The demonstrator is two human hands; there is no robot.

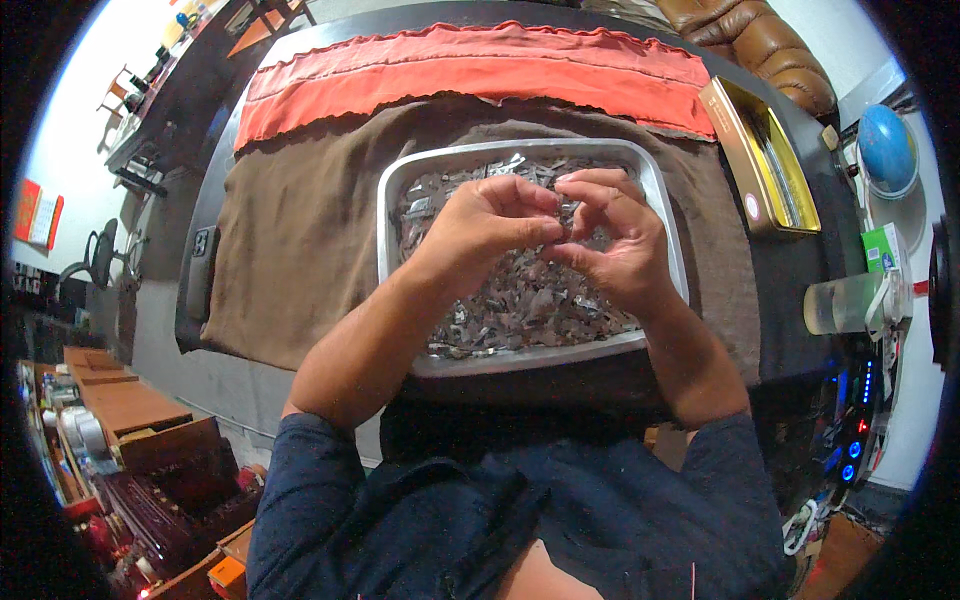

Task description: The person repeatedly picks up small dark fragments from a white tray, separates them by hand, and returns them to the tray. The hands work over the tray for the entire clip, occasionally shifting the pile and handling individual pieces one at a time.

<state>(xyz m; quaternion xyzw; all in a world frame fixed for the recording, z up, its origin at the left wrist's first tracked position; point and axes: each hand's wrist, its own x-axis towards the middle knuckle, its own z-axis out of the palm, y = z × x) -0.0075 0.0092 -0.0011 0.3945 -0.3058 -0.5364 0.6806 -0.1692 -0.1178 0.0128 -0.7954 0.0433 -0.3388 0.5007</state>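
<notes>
A silvery metal tray (672,215) lies before me, with many small grey, dark and shiny flat scraps (530,305) spread over its bottom. Over its middle, my left hand (497,218) is closed in a pinch, thumb against the curled fingers. Close beside it, my right hand (617,232) is also pinched, its fingers bent toward the thumb. The fingertips of both hands nearly meet. Whatever they hold between them is too small to make out. Part of the scraps is hidden beneath my hands.
Under the tray spreads a brown cloth (300,250), with a red cloth (480,75) along the far side. At right stand an open box (755,150) with a yellow inside and a clear plastic jug (838,304). A dark phone (202,272) lies at the left edge.
</notes>
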